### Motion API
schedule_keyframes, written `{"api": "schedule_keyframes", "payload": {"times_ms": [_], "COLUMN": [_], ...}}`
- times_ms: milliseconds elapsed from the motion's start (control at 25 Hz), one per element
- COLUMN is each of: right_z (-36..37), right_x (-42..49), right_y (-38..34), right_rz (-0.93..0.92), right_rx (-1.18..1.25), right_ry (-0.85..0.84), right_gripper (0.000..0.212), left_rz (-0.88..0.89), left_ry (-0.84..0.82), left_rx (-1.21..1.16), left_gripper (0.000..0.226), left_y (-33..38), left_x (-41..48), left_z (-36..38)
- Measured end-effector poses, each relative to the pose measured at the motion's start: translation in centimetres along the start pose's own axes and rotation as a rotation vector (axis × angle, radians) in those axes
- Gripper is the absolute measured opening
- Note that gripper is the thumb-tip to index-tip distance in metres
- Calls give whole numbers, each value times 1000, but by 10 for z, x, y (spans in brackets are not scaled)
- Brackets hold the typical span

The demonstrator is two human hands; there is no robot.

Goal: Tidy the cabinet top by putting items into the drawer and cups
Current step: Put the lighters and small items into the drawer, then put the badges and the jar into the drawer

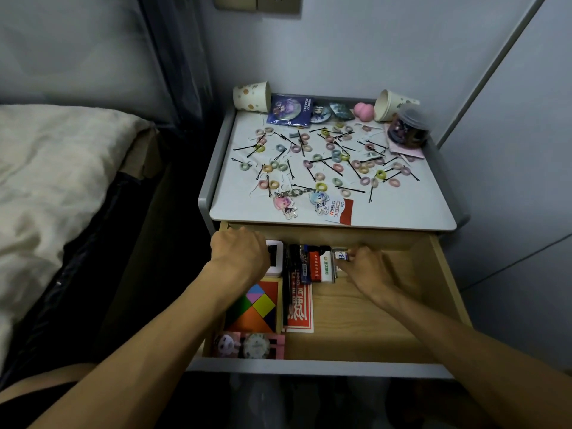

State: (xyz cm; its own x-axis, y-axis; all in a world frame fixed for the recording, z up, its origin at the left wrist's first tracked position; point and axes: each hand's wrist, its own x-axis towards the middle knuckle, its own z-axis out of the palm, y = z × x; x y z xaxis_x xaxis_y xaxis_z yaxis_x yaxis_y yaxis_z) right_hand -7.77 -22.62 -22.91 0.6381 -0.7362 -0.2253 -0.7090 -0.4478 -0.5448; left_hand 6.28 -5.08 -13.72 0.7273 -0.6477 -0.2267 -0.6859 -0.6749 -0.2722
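Surroundings: a bed [62, 181] w/ cream bedding stands left of the drawer [371, 320], which is pulled out. The cabinet top [402, 209] lies directly beyond the drawer's back edge and is cluttered. Hair ties [337, 167] and bobby pins [353, 190] are scattered over most of it.

On the strip nearest the drawer lie a pink keychain figure [285, 206], a blue keychain figure [318, 202] and a red-and-white card [340, 211].

Farthest from the drawer are the left paper cup [251, 96] and the right paper cup [390, 105], both tipped on their sides. Btwn them are a badge packet [291, 109] and a pink heart-shaped sponge [363, 110]. A clear jar [408, 130] w/ dark contents sits just drawer-side of the right cup.

Drawer contents:
- Tangram puzzle [257, 308] along the left side.
- Red paper packet [300, 308] touching it.
- Pens [294, 267] and lighters [315, 267] in a row at the back.
- White gadget [275, 258] at back-left.

This back row lies btwn the two hands.

Hands: both are inside the drawer at its back, well apart.
- L hand [240, 253] is knuckles-up over the white gadget, fingers curled under and hidden. Cannot tell whether it grips anything.
- R hand [366, 267] is at back-centre, fingertips pinching a small white pack [340, 257] w/ blue print, just beside the lighters.

Ties, pins and cups all lie beyond both hands, untouched. The cups are well apart from them.
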Motion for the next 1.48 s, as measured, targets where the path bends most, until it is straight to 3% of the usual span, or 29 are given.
{"api": "schedule_keyframes", "payload": {"times_ms": [200,320,440,600,800,1120,1200,1280,1480], "right_z": [-29,-57,-86,-116,-140,-147,-142,-137,-132], "right_x": [-10,-20,-28,-15,44,187,221,249,279], "right_y": [1,-4,-17,-39,-59,-96,-106,-117,-134], "right_rz": [-16,-58,-178,-306,-338,-409,-446,-451,-358], "right_rx": [1,-12,1,46,118,-136,-183,-219,-407], "right_ry": [0,-51,-74,2,84,178,216,229,221], "right_gripper": [10,2,7,10,10,36,38,35,18], "left_rz": [25,34,85,112,45,-158,-278,-383,-522], "left_ry": [103,119,119,157,132,225,234,236,249], "left_rx": [-150,-380,-682,-941,-1253,-1254,-1278,-1202,-975], "left_gripper": [34,35,24,14,6,39,62,79,86], "left_y": [0,3,6,11,11,12,19,26,38], "left_x": [-5,-1,7,20,59,176,215,247,286], "left_z": [-16,-28,-43,-69,-92,-106,-102,-100,-100]}}
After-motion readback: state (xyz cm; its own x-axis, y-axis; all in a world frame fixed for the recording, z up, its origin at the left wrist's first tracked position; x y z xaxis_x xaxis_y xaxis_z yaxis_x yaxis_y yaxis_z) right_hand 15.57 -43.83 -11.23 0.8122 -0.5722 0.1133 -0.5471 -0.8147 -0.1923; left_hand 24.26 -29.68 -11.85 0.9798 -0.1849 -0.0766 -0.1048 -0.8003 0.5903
